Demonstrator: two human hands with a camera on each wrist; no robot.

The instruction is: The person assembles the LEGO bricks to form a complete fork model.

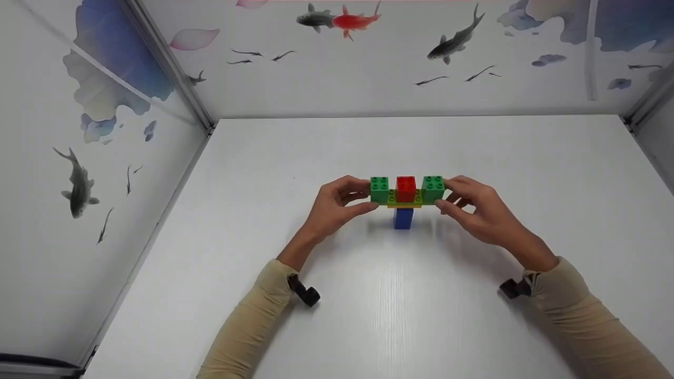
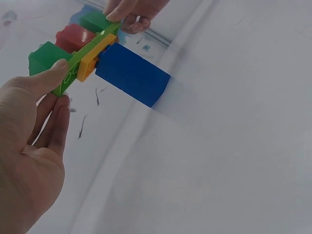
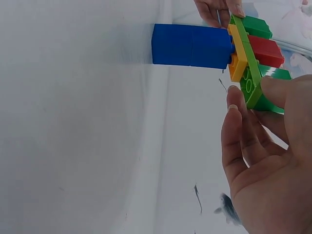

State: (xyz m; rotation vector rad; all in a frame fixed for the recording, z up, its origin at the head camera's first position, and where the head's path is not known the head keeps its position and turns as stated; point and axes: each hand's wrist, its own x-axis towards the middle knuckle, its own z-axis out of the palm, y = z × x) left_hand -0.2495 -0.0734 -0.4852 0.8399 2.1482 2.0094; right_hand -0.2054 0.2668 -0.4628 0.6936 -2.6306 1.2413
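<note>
A T-shaped build of toy building bricks stands upright between my two hands. Its stem is blue bricks (image 1: 403, 218), two stacked as the right wrist view shows, with their foot at the white tabletop. Above them come a yellow brick (image 3: 237, 53) and a lime-green crosspiece (image 2: 78, 58). On top sit a red brick (image 1: 406, 188) in the middle, a left green brick (image 1: 379, 190) and a right green brick (image 1: 433, 190). My left hand (image 1: 337, 204) pinches the left end between thumb and fingers. The right end is pinched likewise by my right hand (image 1: 482, 213).
The white table (image 1: 400, 305) runs back to a wall (image 1: 368, 89) printed with fish and leaves. Another printed wall (image 1: 42, 226) closes off the left side. Black wrist cameras (image 1: 306, 295) hang at both cuffs, close over the tabletop.
</note>
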